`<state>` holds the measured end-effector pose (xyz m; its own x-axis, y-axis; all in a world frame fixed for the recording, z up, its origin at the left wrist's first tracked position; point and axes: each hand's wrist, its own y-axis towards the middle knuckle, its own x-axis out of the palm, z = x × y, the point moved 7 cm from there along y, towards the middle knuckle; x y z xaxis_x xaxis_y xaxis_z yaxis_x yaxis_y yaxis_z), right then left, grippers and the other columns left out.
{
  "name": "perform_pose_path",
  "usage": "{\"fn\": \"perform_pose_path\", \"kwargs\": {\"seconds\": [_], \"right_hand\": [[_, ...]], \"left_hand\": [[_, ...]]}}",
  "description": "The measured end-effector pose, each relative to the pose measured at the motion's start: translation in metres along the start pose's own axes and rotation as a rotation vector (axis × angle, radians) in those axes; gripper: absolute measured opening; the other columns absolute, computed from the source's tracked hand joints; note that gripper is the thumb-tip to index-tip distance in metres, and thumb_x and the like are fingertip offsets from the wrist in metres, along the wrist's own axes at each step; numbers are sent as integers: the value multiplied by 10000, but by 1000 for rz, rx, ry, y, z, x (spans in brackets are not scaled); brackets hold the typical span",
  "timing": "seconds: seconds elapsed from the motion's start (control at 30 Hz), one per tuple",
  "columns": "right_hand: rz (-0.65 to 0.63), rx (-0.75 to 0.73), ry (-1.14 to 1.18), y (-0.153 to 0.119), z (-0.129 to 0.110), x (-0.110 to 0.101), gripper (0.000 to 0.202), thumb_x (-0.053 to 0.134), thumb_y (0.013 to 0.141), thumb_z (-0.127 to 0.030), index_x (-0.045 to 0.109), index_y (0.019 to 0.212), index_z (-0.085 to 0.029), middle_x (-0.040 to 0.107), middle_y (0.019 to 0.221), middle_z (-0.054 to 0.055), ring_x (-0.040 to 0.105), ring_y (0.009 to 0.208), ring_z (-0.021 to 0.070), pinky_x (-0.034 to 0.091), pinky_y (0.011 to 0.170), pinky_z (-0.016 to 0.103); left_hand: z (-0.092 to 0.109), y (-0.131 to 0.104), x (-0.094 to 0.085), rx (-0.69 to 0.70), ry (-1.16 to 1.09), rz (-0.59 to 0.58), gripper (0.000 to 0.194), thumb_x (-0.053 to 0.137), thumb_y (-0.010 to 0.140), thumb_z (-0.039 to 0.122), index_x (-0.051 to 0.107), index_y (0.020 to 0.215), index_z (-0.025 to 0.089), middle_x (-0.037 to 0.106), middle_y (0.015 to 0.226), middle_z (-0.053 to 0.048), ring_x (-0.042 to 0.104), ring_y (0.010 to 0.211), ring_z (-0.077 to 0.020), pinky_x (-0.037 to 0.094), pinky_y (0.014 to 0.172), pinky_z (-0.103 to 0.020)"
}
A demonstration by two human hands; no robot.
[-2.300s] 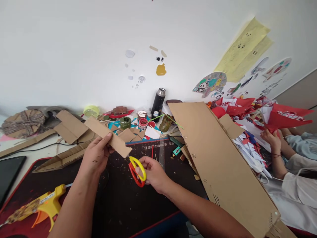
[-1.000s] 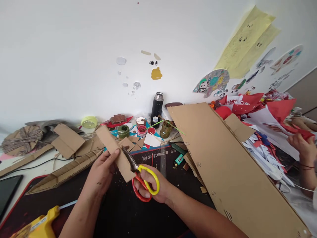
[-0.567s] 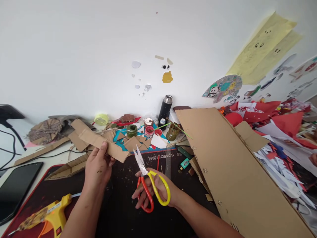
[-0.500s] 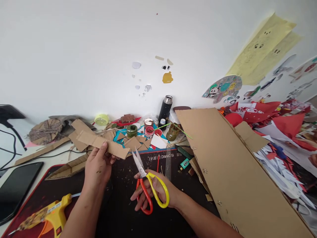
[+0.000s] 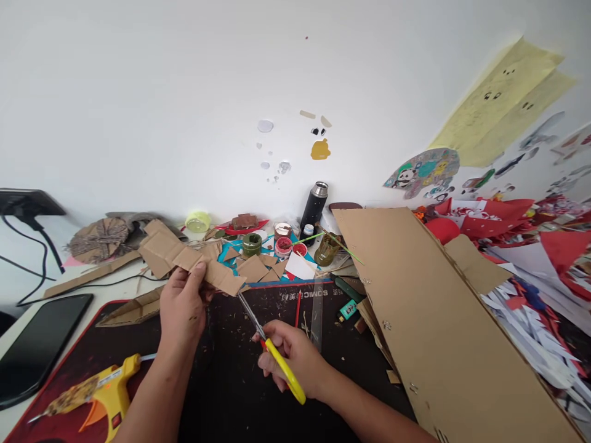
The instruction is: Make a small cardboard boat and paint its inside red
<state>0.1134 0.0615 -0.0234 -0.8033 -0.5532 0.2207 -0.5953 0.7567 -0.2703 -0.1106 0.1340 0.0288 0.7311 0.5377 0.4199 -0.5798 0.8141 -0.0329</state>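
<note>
While left hand (image 5: 183,304) pinches creased cardboard strip (image 5: 224,277) | right hand (image 5: 299,357) grips scissors (image 5: 278,359)

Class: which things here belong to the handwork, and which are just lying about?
In use:
long brown cardboard strip, in the left hand
metal scissors with yellow and red handles, in the right hand

Seemingly just lying about:
yellow plastic glue gun
black cylindrical flask
black flat rectangular device

Scissors (image 5: 273,351): were yellow, red and silvery
Cardboard strip (image 5: 225,278): was plain tan
Glue gun (image 5: 113,391): was yellow and orange, mottled brown
Mat (image 5: 221,381): was mostly black, edged red
Flask (image 5: 313,209): was black and silver
Wall cutout (image 5: 423,172): was grey with multicoloured motifs
</note>
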Motion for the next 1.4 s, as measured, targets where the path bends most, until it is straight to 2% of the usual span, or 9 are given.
{"fn": "perform_pose_path", "kwargs": {"seconds": [0.1,0.3,0.5,0.77,1.4], "right_hand": [[29,-28,-45,-2,2,-1,644,956,763,-604,654,1154,-192,587,689,-95,472,412,55,362,410,179],[50,-43,-55,-2,7,-3,642,957,777,-588,664,1182,-186,576,721,-85,432,476,44,316,458,183],[45,-48,36,-1,7,-1,649,933,789,-626,616,1168,-207,554,679,-116,438,402,43,358,417,185],[46,-71,97,-2,5,0,617,905,822,-632,600,1155,-211,550,674,-119,410,377,37,374,382,183],[52,-46,129,0,4,2,613,880,831,-647,586,1141,-206,551,633,-127,424,345,47,334,360,184]], "left_hand": [[-3,2,-2,5,31,-7,389,952,718,455,711,874,191,597,699,23,475,516,-88,343,397,-202],[-4,-1,3,-6,39,-57,346,945,720,422,703,824,197,552,642,40,424,487,-79,324,391,-200],[-5,-6,8,-22,63,-90,322,915,742,408,760,923,192,605,721,23,433,502,-78,330,395,-196],[-7,-9,9,-38,84,-111,301,903,763,400,783,948,195,674,780,-10,459,516,-89,341,408,-203],[-9,-12,14,-28,134,-141,346,906,760,450,756,941,196,633,732,-1,461,511,-96,329,413,-209]]}}
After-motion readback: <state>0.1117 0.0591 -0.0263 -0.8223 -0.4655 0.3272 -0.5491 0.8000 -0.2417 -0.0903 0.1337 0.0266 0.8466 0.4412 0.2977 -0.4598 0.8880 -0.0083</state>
